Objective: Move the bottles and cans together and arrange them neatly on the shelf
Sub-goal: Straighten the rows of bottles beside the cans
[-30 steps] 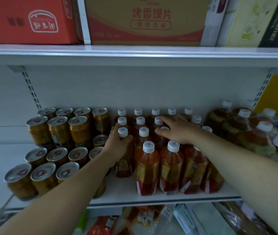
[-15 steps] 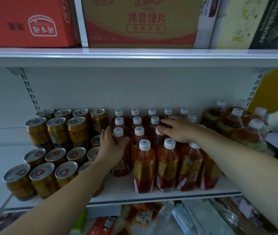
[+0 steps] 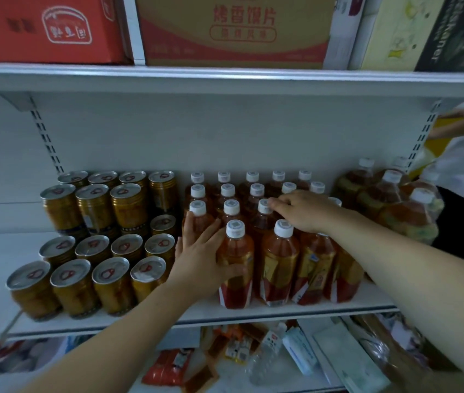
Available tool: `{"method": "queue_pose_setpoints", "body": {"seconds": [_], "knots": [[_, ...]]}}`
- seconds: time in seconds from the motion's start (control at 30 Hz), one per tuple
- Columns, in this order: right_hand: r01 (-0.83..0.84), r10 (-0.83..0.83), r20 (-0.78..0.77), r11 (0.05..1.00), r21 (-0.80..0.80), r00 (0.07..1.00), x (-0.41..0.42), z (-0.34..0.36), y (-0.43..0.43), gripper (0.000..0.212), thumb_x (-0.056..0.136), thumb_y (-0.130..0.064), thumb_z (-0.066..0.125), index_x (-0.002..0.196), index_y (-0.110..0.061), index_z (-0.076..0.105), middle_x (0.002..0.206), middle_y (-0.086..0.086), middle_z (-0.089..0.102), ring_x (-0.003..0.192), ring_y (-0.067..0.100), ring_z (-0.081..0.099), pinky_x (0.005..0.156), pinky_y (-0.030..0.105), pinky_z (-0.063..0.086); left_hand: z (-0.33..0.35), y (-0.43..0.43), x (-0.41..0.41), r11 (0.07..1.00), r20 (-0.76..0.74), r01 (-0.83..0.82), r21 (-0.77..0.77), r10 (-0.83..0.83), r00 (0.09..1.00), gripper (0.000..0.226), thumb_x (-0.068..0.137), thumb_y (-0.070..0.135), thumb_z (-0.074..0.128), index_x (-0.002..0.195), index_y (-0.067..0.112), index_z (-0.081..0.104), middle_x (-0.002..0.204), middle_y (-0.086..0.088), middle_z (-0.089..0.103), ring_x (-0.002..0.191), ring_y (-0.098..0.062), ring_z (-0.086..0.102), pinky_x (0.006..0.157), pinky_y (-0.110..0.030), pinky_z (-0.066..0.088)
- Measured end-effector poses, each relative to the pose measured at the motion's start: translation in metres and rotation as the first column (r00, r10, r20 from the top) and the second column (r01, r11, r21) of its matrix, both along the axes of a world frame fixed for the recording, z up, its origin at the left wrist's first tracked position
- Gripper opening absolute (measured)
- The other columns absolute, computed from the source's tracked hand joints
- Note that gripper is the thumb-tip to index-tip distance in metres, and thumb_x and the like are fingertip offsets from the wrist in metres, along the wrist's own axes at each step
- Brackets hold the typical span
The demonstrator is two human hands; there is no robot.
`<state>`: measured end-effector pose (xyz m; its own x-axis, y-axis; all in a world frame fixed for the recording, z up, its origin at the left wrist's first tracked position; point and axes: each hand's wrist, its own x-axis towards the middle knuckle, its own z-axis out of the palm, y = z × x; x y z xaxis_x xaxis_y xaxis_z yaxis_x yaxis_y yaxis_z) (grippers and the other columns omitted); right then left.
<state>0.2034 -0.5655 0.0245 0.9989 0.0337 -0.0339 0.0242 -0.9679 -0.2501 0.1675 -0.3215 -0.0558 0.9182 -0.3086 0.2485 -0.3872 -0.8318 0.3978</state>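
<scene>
left hand (image 3: pixel 199 256): fingers spread flat, pressing the left flank of the tea bottles (image 3: pixel 280 259), thumb across the front-left one | right hand (image 3: pixel 304 211): relaxed, resting on caps mid-block | gold cans (image 3: pixel 111 285): just left of the bottles, same shelf (image 3: pixel 196 314) | large bottles (image 3: pixel 412 219): right of them

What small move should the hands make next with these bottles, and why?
Probably nudge the bottles left, up against the cans. A narrow gap separates the two groups, and the left hand lies flat in it against the bottles' left side. The right hand rests on the caps, placed to steer the block over.
</scene>
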Motion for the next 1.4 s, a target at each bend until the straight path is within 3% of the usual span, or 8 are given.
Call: {"method": "queue_pose_setpoints", "body": {"seconds": [0.27,0.43,0.77,0.93,1.03,1.13,1.23,1.4], "knots": [[-0.019,0.017,0.074,0.999,0.03,0.997,-0.005,0.003,0.003,0.071,0.074,-0.084,0.015,0.093,-0.036,0.065,0.089,-0.007,0.062,0.08,0.013,0.06,0.065,0.034,0.044,-0.001,0.01,-0.002,0.998,0.073,-0.006,0.056,0.002,0.997,0.09,0.067,0.077,0.046,0.145,0.044,0.018,0.157,0.013,0.014,0.139,-0.016,-0.03,0.115,-0.055,0.002],[-0.013,0.021,0.055,0.991,-0.135,0.998,-0.018,-0.009,0.008,0.096,0.067,-0.086,-0.002,0.13,-0.04,0.054,0.152,-0.003,0.033,0.137,0.029,0.029,0.107,0.052,0.028,0.0,-0.006,-0.003,0.997,0.126,-0.078,0.021,0.075,0.989,0.095,0.06,0.084,0.038,0.141,0.035,0.029,0.155,0.002,0.02,0.142,-0.024,-0.02,0.113,-0.057,0.0],[-0.155,0.161,0.027,0.976,-0.156,0.987,-0.012,0.004,-0.01,0.073,0.086,-0.076,0.017,0.134,-0.033,0.051,0.148,-0.002,0.04,0.134,0.023,0.036,0.102,0.04,0.032,0.012,-0.017,-0.012,0.986,0.061,-0.141,-0.088,0.147,0.987,0.108,0.053,0.088,0.044,0.141,0.041,0.0,0.158,0.005,0.004,0.144,-0.02,-0.012,0.115,-0.053,0.001],[-0.171,0.179,0.045,0.974,-0.151,0.983,-0.013,0.018,-0.073,0.086,0.075,-0.086,0.025,0.141,-0.034,0.043,0.15,-0.002,0.039,0.134,0.02,0.038,0.098,0.033,0.035,0.022,-0.043,-0.018,0.994,0.259,-0.114,-0.001,0.11,0.959,0.098,0.067,0.077,0.049,0.146,0.036,0.009,0.158,-0.001,0.002,0.144,-0.019,-0.014,0.114,-0.047,-0.003],[-0.172,0.17,0.034,0.984,0.047,0.985,-0.016,-0.005,-0.09,0.073,0.081,-0.076,0.036,0.132,-0.028,0.056,0.146,0.0,0.041,0.132,0.019,0.039,0.104,0.035,0.035,0.026,-0.071,-0.023,0.97,0.325,-0.144,0.196,0.074,0.943,0.089,0.069,0.081,0.033,0.145,0.041,0.008,0.159,0.001,0.003,0.143,-0.02,-0.016,0.112,-0.051,-0.009],[-0.159,0.114,0.213,0.964,0.212,0.97,-0.015,-0.023,-0.078,0.064,0.082,-0.072,0.039,0.111,-0.022,0.067,0.119,0.0,0.053,0.111,0.019,0.053,0.087,0.035,0.044,0.03,-0.084,-0.023,0.955,0.253,-0.182,0.234,0.121,0.96,0.087,0.07,0.081,0.033,0.145,0.043,0.014,0.156,0.006,0.018,0.144,-0.023,-0.004,0.113,-0.059,-0.003],[-0.166,0.078,0.289,0.942,0.292,0.954,-0.015,-0.027,-0.079,0.071,0.08,-0.074,0.04,0.124,-0.022,0.06,0.129,0.001,0.053,0.114,0.017,0.051,0.085,0.031,0.04,0.034,-0.092,-0.024,0.944,0.244,-0.246,0.219,0.191,0.951,0.084,0.069,0.081,0.038,0.142,0.042,0.022,0.153,0.007,0.027,0.143,-0.026,0.004,0.111,-0.062,-0.001],[-0.307,0.077,0.358,0.7,0.645,0.931,-0.033,-0.039,-0.107,0.083,0.064,-0.067,0.061,0.137,-0.03,0.045,0.139,-0.008,0.045,0.128,0.009,0.043,0.097,0.029,0.037,0.038,-0.11,-0.022,0.918,0.203,-0.281,0.279,0.229,0.952,0.097,0.06,0.086,0.04,0.142,0.038,0.019,0.149,0.007,0.032,0.14,-0.023,0.012,0.107,-0.063,0.011]]}}
